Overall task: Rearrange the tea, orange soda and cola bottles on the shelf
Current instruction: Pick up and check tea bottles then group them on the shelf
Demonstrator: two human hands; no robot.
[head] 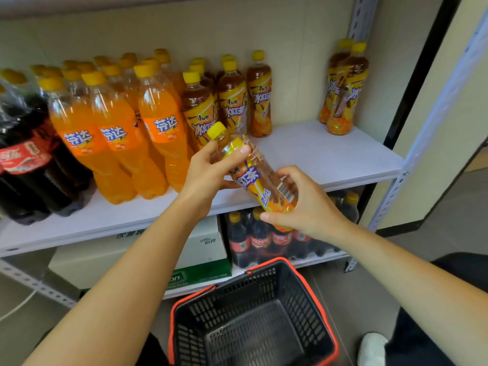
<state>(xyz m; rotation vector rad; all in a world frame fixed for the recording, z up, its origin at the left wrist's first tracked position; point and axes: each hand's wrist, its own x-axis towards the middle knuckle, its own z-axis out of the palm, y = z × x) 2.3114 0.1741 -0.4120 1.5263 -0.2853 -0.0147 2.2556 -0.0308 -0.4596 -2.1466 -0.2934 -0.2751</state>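
above the basket (237, 297), both hands hold one tea bottle (253, 175) tilted, cap up-left, just before the shelf (330, 157) edge. left hand (208, 170) curls round its shoulder; right hand (306, 207) wraps its base. probably full: weighty, stiff, slick label, so grip mid-body. beyond stand the tea row (232, 101) and orange sodas (116, 133).

Yellow-capped brown tea bottle (254, 175) with yellow label, orange soda bottles (116, 133), black red-rimmed basket (253, 313).
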